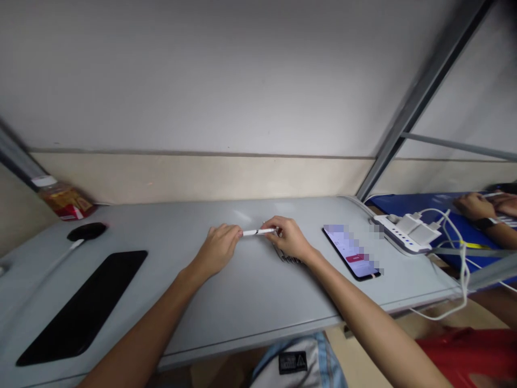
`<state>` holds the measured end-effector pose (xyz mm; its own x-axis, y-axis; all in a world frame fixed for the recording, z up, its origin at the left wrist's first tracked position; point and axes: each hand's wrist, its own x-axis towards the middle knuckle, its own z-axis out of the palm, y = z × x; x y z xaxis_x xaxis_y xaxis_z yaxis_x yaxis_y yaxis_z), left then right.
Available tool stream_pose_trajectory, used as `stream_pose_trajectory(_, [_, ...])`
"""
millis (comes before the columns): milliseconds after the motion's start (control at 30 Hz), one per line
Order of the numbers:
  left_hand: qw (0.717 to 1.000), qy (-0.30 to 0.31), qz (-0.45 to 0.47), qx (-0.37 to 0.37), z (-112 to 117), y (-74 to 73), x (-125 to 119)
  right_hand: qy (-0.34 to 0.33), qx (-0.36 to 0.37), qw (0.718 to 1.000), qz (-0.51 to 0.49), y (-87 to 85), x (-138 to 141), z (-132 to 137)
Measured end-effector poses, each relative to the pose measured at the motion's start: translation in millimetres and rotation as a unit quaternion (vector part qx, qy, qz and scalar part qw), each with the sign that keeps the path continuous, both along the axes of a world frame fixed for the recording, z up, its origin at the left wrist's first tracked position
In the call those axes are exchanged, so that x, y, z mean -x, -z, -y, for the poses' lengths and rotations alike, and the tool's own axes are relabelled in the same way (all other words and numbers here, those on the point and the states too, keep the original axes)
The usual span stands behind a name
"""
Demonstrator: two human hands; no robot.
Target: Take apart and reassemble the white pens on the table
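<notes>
A slim white pen [250,233] with a dark band near its middle is held level just above the grey table. My left hand [220,249] is closed round the pen's left end. The fingertips of my right hand [290,237] pinch its right part, close to a small metallic-looking end. Below my right hand, on the table, lies a dark ridged object [291,260]; the hand and wrist hide most of it, and I cannot make out its kind.
A lit phone [350,253] lies to the right, near a white power strip [399,234] with plugs and cables. A black flat pad [84,307], a black round charger [86,231] and a bottle [64,199] are at left. Another person's hands [476,207] are far right.
</notes>
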<state>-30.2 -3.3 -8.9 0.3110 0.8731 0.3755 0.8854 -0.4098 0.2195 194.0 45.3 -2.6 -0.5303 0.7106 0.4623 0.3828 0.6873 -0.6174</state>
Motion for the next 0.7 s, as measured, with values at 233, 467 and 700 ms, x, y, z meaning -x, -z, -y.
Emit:
stream_pose_trajectory(233, [0.998, 0.017, 0.045, 0.046, 1, -1.8, -6, 0.007, -0.111, 0.994, 0.017, 6.9, -2, -5])
stream_pose_trajectory(467, [0.997, 0.021, 0.068, 0.028, 2, -3.9, -3, 0.039, -0.118, 0.991, 0.054, 8.3, -6, -9])
stream_pose_trajectory(700, [0.998, 0.005, 0.062, 0.025, -4, -1.1, 7, 0.096, -0.122, 0.982, 0.108, 6.4, -24, -22])
